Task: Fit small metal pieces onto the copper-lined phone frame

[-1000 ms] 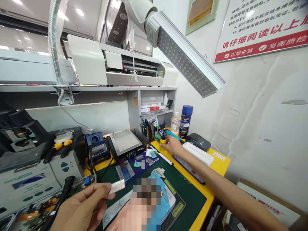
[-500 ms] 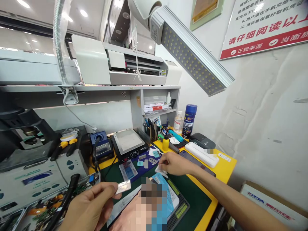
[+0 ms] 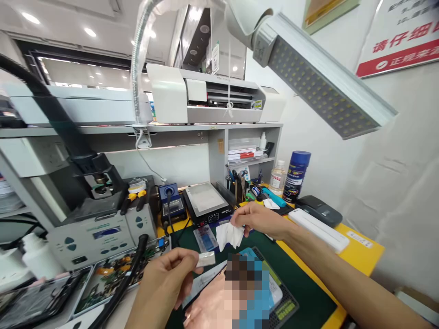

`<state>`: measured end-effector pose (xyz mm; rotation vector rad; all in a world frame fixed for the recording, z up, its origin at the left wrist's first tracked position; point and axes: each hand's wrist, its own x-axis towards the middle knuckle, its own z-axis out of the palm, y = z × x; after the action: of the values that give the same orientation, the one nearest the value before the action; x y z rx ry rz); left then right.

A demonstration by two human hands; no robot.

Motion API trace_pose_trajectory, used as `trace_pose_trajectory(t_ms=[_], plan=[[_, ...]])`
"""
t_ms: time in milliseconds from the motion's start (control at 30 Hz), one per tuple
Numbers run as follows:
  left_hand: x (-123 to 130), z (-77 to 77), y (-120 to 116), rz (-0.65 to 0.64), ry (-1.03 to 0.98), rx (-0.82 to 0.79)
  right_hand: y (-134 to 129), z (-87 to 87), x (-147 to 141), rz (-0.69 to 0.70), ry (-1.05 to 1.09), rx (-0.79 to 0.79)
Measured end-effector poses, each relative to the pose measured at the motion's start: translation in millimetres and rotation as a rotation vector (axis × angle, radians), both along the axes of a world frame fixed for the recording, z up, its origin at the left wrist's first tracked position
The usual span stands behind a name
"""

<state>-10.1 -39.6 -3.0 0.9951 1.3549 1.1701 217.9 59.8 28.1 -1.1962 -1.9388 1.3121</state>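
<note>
Right fingers (image 3: pixel 241 218) pinch a tissue (image 3: pixel 229 236) hanging below them, left fingers (image 3: pixel 187 265) a strip (image 3: pixel 206 259) jutting rightward.

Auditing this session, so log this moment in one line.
left hand: pinching small pale strip | right hand: holding white tissue | surface: green mat

The head view faces forward and down, apparently near the bench (image 3: pixel 356 259).

At six o'clock, the white tissue (image 3: pixel 228 235) looks like thin, wrinkled paper; at seven o'clock from it, the small strip (image 3: pixel 206 259) is shiny. At five o'clock, the green mat (image 3: pixel 310 292) appears matt. At two o'clock, the lamp (image 3: pixel 338 73) has a smooth, silvery metal casing.
</note>
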Motion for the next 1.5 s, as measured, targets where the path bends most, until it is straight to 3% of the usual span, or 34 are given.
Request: trace_pose_trajectory(t_ms=[167,400,467,533,667,767,900,1200,1367,1500], plan=[[2.1,3.0,0.0,-0.001,0.013,0.012,-13.3,4.3,-20.8,0.174,-0.011,0.013],[1.9,2.5,1.1,-0.009,0.033,0.013,-42.8,12.7,-44.6,0.26,-0.115,0.333],[0.5,0.8,1.9,-0.046,0.029,-0.005,-45.5,12.1,-48.2,0.278,-0.072,0.318],[-0.3,-0.1,2.3,-0.063,0.013,-0.028,-43.4,7.6,-49.8,0.291,0.004,0.205],[0.6,1.3,0.7,-0.056,-0.002,-0.026,-35.0,-3.3,-49.9,0.25,0.112,-0.059],[1.3,2.7,-0.9,-0.081,0.03,-0.002,-34.0,-3.5,-49.1,0.265,-0.007,-0.107],[1.4,2.9,-2.1,-0.101,0.096,0.018,-39.1,0.5,-47.5,0.279,-0.118,-0.024],[-2.1,-1.2,-2.8,-0.04,0.116,0.111,-49.1,-5.3,-51.9,0.177,-0.001,-0.04],[2.5,-5.2,-2.4,0.05,0.071,0.132,-53.6,-13.2,-58.1,0.036,-0.01,0.137],[8.5,-9.5,-5.1,0.079,0.008,0.119,-53.3,-17.6,-62.7,0.005,0.006,0.229]])
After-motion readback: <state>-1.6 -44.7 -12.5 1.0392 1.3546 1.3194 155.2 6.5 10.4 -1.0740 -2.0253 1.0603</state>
